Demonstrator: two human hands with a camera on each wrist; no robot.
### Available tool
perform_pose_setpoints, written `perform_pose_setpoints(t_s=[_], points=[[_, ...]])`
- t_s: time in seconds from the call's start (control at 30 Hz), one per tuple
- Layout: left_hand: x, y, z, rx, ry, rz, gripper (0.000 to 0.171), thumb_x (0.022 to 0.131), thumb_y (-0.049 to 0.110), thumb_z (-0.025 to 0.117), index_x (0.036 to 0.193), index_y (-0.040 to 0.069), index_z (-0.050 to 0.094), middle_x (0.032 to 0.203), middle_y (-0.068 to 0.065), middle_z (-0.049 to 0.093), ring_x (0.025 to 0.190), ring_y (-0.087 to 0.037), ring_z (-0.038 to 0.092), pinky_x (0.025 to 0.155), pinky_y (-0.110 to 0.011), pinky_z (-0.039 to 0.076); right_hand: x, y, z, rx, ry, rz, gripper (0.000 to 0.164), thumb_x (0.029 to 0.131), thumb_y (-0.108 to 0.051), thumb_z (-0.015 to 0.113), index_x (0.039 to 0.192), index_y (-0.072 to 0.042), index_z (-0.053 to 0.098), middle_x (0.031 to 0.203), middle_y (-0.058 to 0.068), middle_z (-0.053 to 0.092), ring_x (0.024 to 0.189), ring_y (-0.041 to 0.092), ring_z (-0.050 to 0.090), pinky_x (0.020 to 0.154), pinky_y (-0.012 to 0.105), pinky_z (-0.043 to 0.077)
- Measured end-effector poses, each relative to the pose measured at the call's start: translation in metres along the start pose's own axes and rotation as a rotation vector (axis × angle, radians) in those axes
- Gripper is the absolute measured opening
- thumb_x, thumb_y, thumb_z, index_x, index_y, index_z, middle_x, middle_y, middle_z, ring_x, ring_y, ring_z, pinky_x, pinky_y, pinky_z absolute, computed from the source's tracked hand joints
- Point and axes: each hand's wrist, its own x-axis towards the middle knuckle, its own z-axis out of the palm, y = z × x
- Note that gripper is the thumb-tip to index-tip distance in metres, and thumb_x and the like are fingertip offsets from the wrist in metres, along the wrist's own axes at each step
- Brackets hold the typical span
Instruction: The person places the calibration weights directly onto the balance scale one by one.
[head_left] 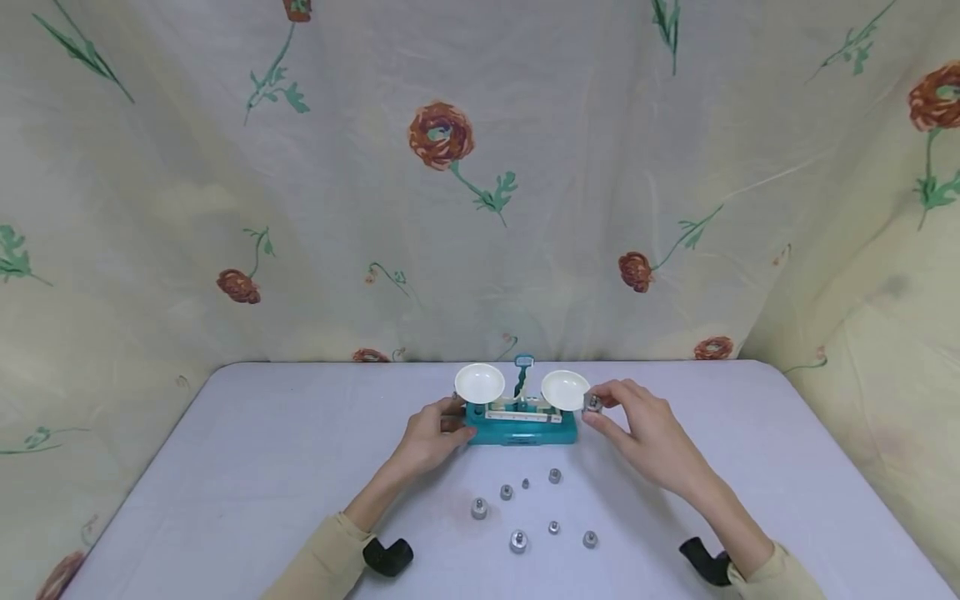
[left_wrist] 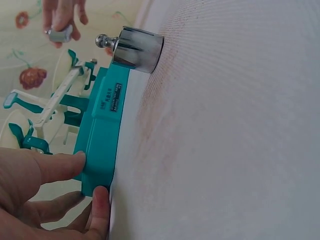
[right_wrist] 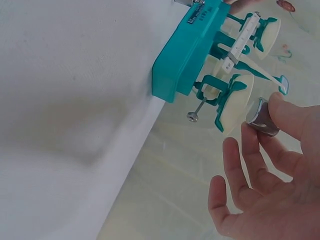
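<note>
A teal balance scale (head_left: 521, 432) with two white pans stands near the table's back edge. My left hand (head_left: 429, 440) holds the left end of its base; in the left wrist view the thumb (left_wrist: 62, 167) lies against the teal base. Just beside the right pan (head_left: 565, 389), my right hand (head_left: 656, 437) pinches a silver cylindrical weight (head_left: 592, 403) between thumb and fingers. The right wrist view shows this weight (right_wrist: 262, 117) close to the pan's edge, with the other fingers spread. The left pan (head_left: 480, 383) holds nothing visible.
Several knobbed metal weights of different sizes stand in front of the scale, among them a large one (head_left: 518, 542), a medium one (head_left: 479, 509) and a tiny one (head_left: 526, 483). A flower-printed cloth (head_left: 570, 183) hangs behind the white table (head_left: 285, 467).
</note>
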Motion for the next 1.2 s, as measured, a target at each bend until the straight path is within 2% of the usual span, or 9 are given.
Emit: perform_pose_setpoints(t_s=[0.27, 0.57, 0.8, 1.2], points=[[0.001, 0.000, -0.001, -0.006, 0.004, -0.006, 0.054, 0.101, 0.014, 0.075, 0.150, -0.002, 0.058, 0.146, -0.023, 0.066, 0.124, -0.034, 0.072, 0.096, -0.039, 0.065, 0.009, -0.004, 0.002, -0.009, -0.005, 0.019, 0.035, 0.102, -0.026, 0.076, 0.131, -0.009, 0.068, 0.123, 0.013, 0.073, 0.113, 0.031, 0.068, 0.100, 0.060, 0.056], [0.002, -0.001, 0.000, -0.003, 0.010, -0.010, 0.053, 0.101, 0.014, 0.074, 0.150, -0.001, 0.058, 0.146, -0.022, 0.066, 0.123, -0.034, 0.072, 0.096, -0.039, 0.065, 0.017, -0.006, 0.007, -0.017, 0.047, -0.010, 0.033, 0.102, -0.023, 0.076, 0.130, -0.006, 0.069, 0.122, 0.014, 0.073, 0.112, 0.033, 0.068, 0.096, 0.056, 0.056], [-0.001, -0.001, 0.001, -0.002, 0.006, 0.002, 0.052, 0.101, 0.013, 0.074, 0.149, -0.002, 0.058, 0.145, -0.023, 0.066, 0.123, -0.034, 0.073, 0.095, -0.040, 0.065, 0.022, -0.008, 0.010, -0.025, 0.069, 0.007, 0.034, 0.102, -0.026, 0.076, 0.130, -0.007, 0.071, 0.122, 0.014, 0.075, 0.114, 0.033, 0.068, 0.098, 0.061, 0.047], [0.000, 0.000, 0.002, -0.008, 0.008, 0.008, 0.052, 0.100, 0.013, 0.076, 0.148, -0.002, 0.059, 0.144, -0.022, 0.067, 0.121, -0.033, 0.073, 0.094, -0.039, 0.065, 0.034, -0.008, 0.020, -0.044, 0.079, 0.032, 0.036, 0.100, -0.026, 0.079, 0.129, -0.006, 0.071, 0.118, 0.015, 0.077, 0.114, 0.036, 0.069, 0.092, 0.053, 0.042]])
